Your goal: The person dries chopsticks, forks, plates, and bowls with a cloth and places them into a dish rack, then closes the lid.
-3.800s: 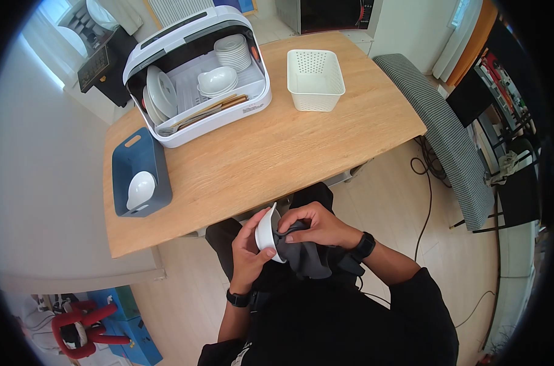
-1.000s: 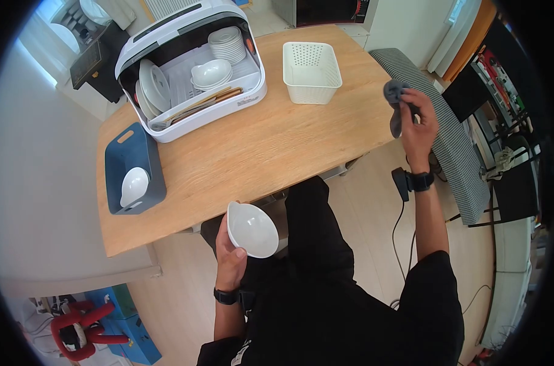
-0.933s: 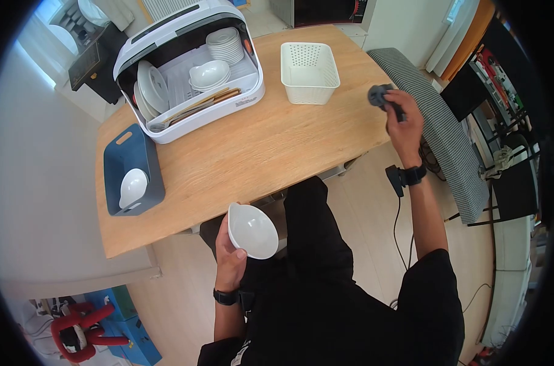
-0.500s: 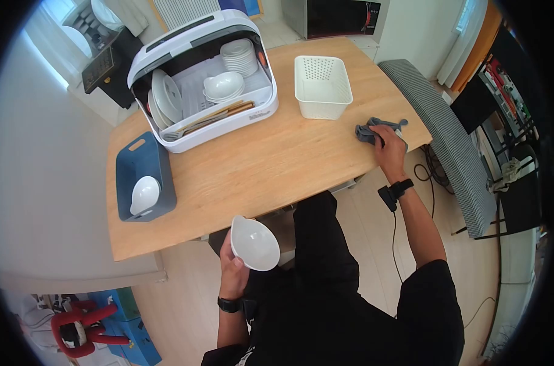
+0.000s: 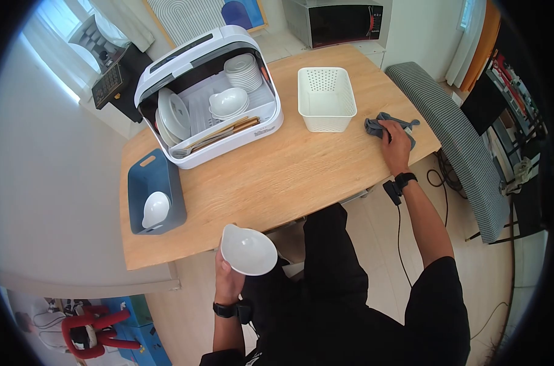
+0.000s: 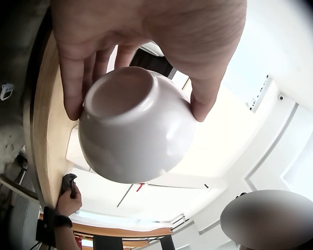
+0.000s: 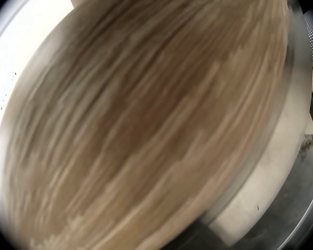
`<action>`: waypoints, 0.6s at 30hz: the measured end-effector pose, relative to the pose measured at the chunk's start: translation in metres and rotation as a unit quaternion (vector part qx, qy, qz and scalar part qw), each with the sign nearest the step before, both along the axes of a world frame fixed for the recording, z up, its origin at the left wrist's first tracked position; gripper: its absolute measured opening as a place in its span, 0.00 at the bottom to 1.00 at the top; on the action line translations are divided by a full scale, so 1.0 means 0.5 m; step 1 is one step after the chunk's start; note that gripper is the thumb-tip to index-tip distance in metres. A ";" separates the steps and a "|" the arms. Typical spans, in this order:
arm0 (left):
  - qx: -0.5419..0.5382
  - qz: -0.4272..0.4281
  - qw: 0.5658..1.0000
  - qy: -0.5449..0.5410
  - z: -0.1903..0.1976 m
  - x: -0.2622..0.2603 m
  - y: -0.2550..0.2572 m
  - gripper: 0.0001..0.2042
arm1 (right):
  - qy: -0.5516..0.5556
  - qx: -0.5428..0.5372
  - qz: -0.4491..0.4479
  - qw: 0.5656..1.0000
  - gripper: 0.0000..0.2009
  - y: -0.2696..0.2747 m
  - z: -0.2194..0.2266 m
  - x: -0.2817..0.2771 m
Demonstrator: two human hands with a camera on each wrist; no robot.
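Observation:
My left hand (image 5: pixel 227 274) holds a white bowl (image 5: pixel 248 249) over my lap, just off the near edge of the wooden table (image 5: pixel 277 168). In the left wrist view the bowl (image 6: pixel 135 133) shows from underneath, with fingers (image 6: pixel 73 91) on one side and the thumb on the other. My right hand (image 5: pixel 394 135) reaches out to the table's right end and lies on a crumpled grey cloth (image 5: pixel 376 125) beside the white basket (image 5: pixel 326 99). How its fingers hold the cloth is unclear. The right wrist view is only blurred wood.
A white dish cabinet (image 5: pixel 210 91) stands open at the back left with plates, bowls and chopsticks inside. A blue tray (image 5: pixel 144 180) at the left edge holds another white bowl (image 5: pixel 156 209). A checked bench (image 5: pixel 457 143) runs along the right, with a cable on the floor.
Earlier both hands rubbed the bowl with the cloth. The right hand then swung the cloth up and right and brought it down onto the table. The left hand kept the bowl.

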State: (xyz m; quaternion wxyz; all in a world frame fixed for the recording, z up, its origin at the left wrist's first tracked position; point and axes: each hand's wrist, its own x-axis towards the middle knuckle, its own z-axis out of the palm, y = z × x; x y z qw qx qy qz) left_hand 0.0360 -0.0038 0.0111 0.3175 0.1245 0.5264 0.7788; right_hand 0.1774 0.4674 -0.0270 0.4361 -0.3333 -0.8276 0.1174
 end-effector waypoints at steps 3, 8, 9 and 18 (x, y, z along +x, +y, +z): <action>0.044 -0.008 0.999 0.001 0.015 -0.029 0.030 0.55 | -0.004 0.015 -0.002 1.000 0.14 -0.001 -0.003 0.002; 0.011 -0.024 0.994 0.108 0.041 -0.064 0.091 0.55 | 0.006 -0.002 0.004 1.000 0.14 -0.002 0.001 0.003; 0.000 -0.008 0.992 0.122 0.043 -0.066 0.101 0.56 | 0.006 -0.002 0.003 1.000 0.14 -0.002 0.001 0.003; -0.037 0.013 0.972 0.231 -0.021 -0.110 0.139 0.43 | 0.021 -0.008 0.007 1.000 0.12 -0.007 0.010 0.001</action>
